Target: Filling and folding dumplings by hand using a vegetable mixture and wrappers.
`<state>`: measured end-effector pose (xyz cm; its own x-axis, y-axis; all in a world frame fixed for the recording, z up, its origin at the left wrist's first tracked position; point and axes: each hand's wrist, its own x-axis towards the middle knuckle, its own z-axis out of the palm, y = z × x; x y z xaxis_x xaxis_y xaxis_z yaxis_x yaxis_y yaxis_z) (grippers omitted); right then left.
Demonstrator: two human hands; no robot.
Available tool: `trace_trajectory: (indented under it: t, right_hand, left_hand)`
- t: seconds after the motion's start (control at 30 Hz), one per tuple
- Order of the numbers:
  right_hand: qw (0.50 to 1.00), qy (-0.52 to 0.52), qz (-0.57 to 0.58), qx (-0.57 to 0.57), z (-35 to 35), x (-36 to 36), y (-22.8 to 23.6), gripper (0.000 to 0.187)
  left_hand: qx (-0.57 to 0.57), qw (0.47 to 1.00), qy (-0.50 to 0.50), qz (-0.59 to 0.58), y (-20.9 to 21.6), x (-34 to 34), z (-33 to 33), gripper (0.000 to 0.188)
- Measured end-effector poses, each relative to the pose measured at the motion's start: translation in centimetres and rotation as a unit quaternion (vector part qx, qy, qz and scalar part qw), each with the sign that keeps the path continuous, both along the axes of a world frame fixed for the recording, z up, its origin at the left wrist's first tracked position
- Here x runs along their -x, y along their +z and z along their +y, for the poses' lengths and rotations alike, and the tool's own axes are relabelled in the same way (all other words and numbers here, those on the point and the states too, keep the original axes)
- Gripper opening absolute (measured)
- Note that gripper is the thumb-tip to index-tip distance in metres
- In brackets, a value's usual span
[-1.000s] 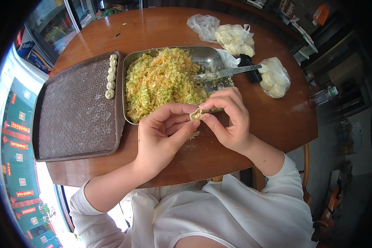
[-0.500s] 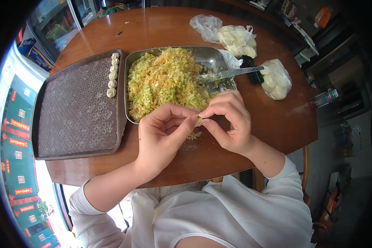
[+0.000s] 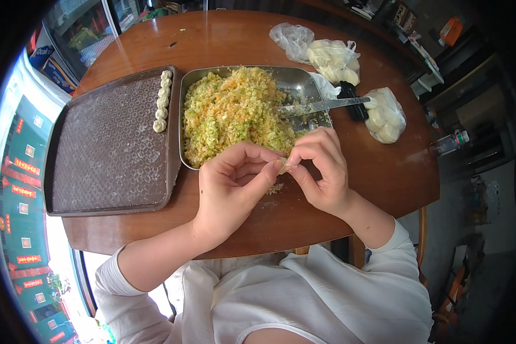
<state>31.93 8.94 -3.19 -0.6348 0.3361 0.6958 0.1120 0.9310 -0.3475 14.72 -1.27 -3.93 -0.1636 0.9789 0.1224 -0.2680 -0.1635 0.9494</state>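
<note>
A small pale dumpling is pinched between my two hands, just in front of a metal tray. My left hand closes thumb and fingers on its left side. On its right side, my right hand grips the edge with thumb and forefinger. Fingers hide much of the dumpling. Behind them the rectangular metal tray holds a heap of chopped yellow-green filling. A long flat metal spatula with a black handle rests across its right side. Several finished dumplings stand in a row along the right edge of a brown tray.
Right of the metal tray lie clear plastic bags of pale dough, one farther back and one nearer. An emptier crumpled bag sits behind. Filling crumbs dot the wooden table. A bottle stands beyond the right edge.
My fingers have shifted along the dumpling's edge, and the right fingertips now sit closer to the left thumb. The view has moved slightly; trays and bags keep their places.
</note>
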Motion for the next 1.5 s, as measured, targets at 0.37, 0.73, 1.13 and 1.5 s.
trace_trajectory:
  t: [0.37, 0.73, 1.13, 1.5]
  right_hand:
    - [0.999, 0.033, -0.024, 0.012, 0.03, -0.16, 0.11, 0.017]
    - [0.999, 0.03, -0.008, -0.004, 0.17, -0.19, 0.11, 0.021]
    - [0.992, 0.009, 0.066, 0.104, -0.07, -0.13, 0.06, 0.023]
    - [0.995, 0.02, 0.04, 0.089, -0.17, -0.2, 0.48, 0.02]
  left_hand:
    - [-0.018, 0.999, 0.0, -0.029, 0.27, -0.14, 0.03, 0.011]
    - [-0.02, 0.999, -0.006, -0.024, 0.21, 0.06, 0.21, 0.013]
    - [-0.017, 0.999, -0.024, -0.027, 0.3, 0.28, -0.06, 0.021]
    - [-0.024, 0.999, -0.03, -0.006, -0.05, 0.37, 0.2, 0.017]
